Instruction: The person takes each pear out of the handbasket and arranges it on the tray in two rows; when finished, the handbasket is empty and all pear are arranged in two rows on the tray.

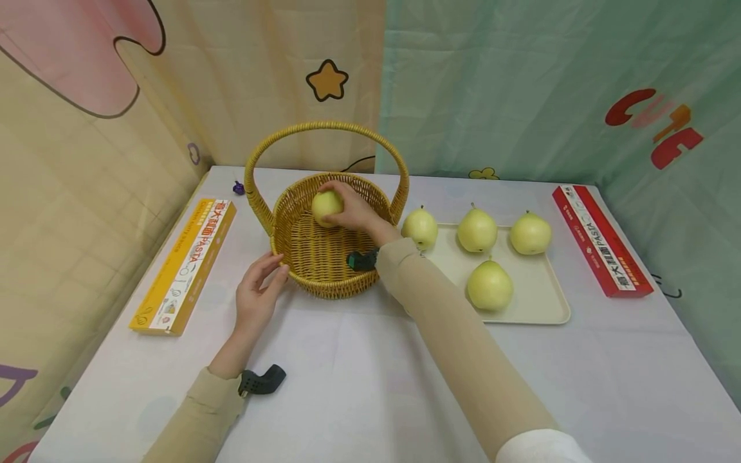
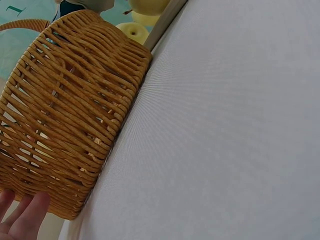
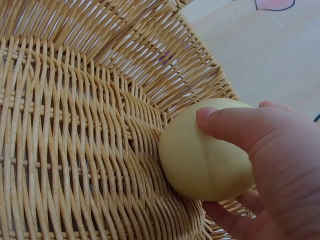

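Note:
A woven wicker basket (image 1: 330, 283) with a tall arched handle stands on the table. Inside it, near the back, my right hand (image 1: 353, 209) grips a pale yellow-green pear (image 1: 326, 207) between thumb and fingers. In the right wrist view the pear (image 3: 207, 152) is close against the woven wall, and my right thumb lies across its upper side. My left hand (image 1: 258, 292) touches the basket's left front side. Its fingertips rest on the outer weave (image 2: 75, 115) in the left wrist view.
Right of the basket, a cream tray (image 1: 544, 302) bears several pears (image 1: 489, 285). A yellow pasta box (image 1: 185, 267) lies at the left, a red pasta box (image 1: 602, 241) at the right. A small purple object (image 1: 238, 188) sits near the back left. Curtains hang behind the table.

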Motion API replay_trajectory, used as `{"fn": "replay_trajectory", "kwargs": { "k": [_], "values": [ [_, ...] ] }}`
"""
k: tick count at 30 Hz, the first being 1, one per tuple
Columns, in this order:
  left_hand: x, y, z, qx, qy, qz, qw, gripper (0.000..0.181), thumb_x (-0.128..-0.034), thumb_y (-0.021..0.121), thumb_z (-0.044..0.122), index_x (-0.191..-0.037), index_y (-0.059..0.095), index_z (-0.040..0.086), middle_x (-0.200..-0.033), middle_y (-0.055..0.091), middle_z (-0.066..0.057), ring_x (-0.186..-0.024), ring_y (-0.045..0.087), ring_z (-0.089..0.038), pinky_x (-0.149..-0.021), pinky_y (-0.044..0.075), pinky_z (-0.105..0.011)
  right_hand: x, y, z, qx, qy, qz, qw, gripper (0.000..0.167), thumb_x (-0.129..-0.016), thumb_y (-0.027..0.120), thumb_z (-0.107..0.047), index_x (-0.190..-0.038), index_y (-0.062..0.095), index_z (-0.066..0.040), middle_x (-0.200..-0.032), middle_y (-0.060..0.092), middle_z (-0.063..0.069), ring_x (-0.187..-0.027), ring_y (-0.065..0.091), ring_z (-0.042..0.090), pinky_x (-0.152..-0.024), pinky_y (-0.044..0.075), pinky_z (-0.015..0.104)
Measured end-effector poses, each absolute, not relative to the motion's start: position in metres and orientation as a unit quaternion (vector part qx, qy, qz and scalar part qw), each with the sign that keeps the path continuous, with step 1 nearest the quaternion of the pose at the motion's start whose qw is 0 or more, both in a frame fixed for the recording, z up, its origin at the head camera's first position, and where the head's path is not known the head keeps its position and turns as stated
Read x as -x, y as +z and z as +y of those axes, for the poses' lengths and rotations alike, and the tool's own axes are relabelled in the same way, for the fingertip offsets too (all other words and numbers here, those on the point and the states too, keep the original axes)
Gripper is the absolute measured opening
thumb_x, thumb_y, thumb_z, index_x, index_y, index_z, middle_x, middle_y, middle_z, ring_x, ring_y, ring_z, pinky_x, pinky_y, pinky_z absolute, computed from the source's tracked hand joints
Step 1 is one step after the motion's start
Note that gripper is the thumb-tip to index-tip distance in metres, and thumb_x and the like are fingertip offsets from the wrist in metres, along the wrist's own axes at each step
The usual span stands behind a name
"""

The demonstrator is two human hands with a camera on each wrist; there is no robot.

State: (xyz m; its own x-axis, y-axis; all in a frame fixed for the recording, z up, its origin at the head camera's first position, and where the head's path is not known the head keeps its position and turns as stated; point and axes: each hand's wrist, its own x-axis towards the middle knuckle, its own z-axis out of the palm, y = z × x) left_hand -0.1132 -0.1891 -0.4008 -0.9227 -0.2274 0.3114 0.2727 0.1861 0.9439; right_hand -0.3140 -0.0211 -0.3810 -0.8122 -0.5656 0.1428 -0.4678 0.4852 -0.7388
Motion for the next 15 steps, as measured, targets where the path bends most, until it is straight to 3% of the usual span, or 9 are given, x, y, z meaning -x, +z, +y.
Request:
{"fn": "replay_trajectory", "kwargs": {
  "k": [7, 15],
  "values": [
    [0.113, -0.401, -0.189, 0.018, -0.635, -0.747, 0.199, 0.03, -0.0893, 0.059, -0.004, -0.117, 0.054, -0.015, -0.134, 0.042, -0.028, -0.117, 0.047, -0.043, -0.079, 0.052, -0.011, 0.314, -0.379, -0.023, 0.297, -0.419, 0.855, 0.071, 0.054, -0.082, 0.073, -0.015, -0.129, 0.047, -0.015, -0.134, 0.043, 0.006, -0.117, 0.045, 0.02, -0.093, 0.047, 0.032],
    [0.113, -0.401, -0.189, 0.024, -0.639, -0.743, 0.199, 0.03, -0.0892, 0.059, -0.006, -0.117, 0.053, -0.016, -0.133, 0.042, -0.028, -0.116, 0.046, -0.045, -0.078, 0.053, -0.011, 0.304, -0.352, -0.034, 0.349, -0.399, 0.843, 0.09, 0.054, -0.082, 0.073, -0.02, -0.129, 0.046, -0.014, -0.134, 0.044, 0.003, -0.118, 0.043, 0.017, -0.091, 0.047, 0.03]
  ]
}}
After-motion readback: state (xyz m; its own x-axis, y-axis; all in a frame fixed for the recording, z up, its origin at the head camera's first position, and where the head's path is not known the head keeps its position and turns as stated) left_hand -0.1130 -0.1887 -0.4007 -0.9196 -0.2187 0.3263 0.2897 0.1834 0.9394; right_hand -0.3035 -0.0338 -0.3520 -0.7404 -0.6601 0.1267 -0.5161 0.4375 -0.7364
